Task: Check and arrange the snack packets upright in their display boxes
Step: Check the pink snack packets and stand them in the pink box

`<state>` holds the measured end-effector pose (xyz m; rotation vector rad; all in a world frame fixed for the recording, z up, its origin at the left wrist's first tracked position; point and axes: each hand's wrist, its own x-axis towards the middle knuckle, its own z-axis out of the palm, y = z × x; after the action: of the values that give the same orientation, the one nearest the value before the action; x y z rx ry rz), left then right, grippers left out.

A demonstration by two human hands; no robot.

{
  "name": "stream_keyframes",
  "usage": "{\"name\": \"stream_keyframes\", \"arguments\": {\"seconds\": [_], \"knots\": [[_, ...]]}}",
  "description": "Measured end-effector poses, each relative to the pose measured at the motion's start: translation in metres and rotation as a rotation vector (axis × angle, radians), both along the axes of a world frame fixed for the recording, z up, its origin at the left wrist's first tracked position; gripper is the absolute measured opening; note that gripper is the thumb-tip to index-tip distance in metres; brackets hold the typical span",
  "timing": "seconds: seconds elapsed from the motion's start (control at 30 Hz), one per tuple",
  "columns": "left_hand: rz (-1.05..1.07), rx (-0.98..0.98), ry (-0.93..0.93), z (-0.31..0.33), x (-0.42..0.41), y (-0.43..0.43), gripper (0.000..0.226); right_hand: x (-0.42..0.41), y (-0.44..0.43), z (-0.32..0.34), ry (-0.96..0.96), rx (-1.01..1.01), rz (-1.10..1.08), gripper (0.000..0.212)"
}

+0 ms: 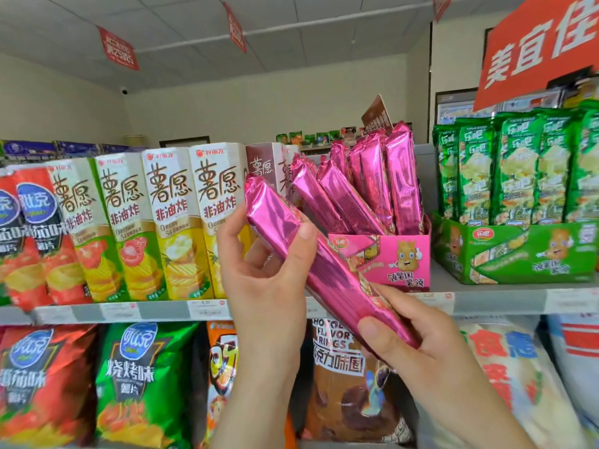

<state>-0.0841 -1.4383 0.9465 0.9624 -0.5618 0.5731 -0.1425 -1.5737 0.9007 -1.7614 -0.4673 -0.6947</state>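
Two grips share one pink packet (311, 257). Your left grip (269, 264) has thumb and fingers curled round its upper part. Your right grip (418, 354) pinches the lower end, thumb on the front face. The packet lies tilted, top toward the upper left. It is held out in front of the shelf (162, 311), just left of the pink display box (389, 257) and not inside it.

In that box the other pink packets (356, 192) are uneven: those on the left slope well over to the left, and those at the right stand close to upright. The green display box (512, 251) alongside holds its green packets (518, 166) upright in a tight row. Tall cartons (168, 222) stand on the shelf's left.

You look to be at the checking step, with this one packet out for inspection and the pink box not yet tidied. The next move calls for turning the packet upright and feeding its lower end into the box. The leaning ones will probably need a push toward the right first, so one grip must come free. The foil looks slick, so hold on until the bottom rests in the box.
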Motion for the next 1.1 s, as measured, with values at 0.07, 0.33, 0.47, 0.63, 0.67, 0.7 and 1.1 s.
{"name": "stream_keyframes", "arguments": {"seconds": [0.07, 0.33, 0.47, 0.63, 0.67, 0.7, 1.1], "knots": [[-0.021, -0.033, 0.007, 0.003, 0.001, 0.004, 0.032, -0.002, -0.004, -0.004, 0.051, 0.047, 0.074, 0.047], [0.000, -0.085, 0.019, 0.008, 0.007, 0.019, 0.019, -0.006, -0.018, -0.018, 0.279, 0.201, 0.379, 0.067], [-0.063, -0.045, 0.030, 0.009, 0.012, 0.024, 0.016, -0.003, -0.018, -0.029, 0.233, 0.385, 0.371, 0.071], [-0.203, 0.120, 0.034, 0.006, 0.011, 0.017, 0.043, -0.001, 0.003, -0.035, 0.053, 0.447, 0.068, 0.067], [-0.214, 0.186, 0.011, 0.004, 0.009, 0.013, 0.053, -0.002, 0.008, -0.035, 0.005, 0.426, -0.020, 0.064], [-0.236, 0.241, -0.011, 0.001, 0.006, 0.009, 0.060, -0.003, 0.014, -0.034, -0.040, 0.398, -0.104, 0.061], [-0.361, 0.511, -0.067, -0.048, -0.015, 0.002, 0.030, 0.002, 0.040, -0.037, -0.447, -0.092, -0.741, 0.050]]}}
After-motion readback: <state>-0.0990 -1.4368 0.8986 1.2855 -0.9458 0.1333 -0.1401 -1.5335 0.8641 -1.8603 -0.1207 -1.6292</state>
